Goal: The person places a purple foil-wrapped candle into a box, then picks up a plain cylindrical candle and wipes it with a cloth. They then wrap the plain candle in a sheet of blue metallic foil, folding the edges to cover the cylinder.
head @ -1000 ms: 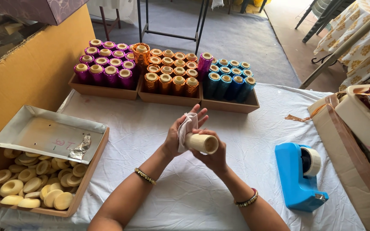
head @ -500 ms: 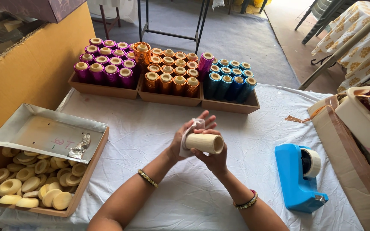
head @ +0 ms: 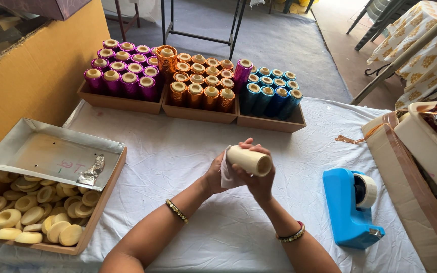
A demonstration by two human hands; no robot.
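1. Cream tube [head: 249,160] lies sideways above the white-clothed table [head: 188,151], right hand [head: 259,179] fingers closed around it.
2. Left hand [head: 218,172] fingers press a white cloth [head: 225,174] to its end.
3. Wiping seems underway; turning the tube likely follows.

We see both forearms reaching up from the lower edge of the frame and converging over the middle, bare to the elbow, the left wrist wearing a thin beaded bangle and the right wrist a bangle with a touch of red. Our left hand [head: 217,174] sits with its palm turned inward and its fingers cupped against what it presses, thumb side uppermost. Our right hand [head: 260,178] is curled closed from below and behind, fingers wrapped over the top and knuckles facing the camera, the two hands touching each other at the fingertips.
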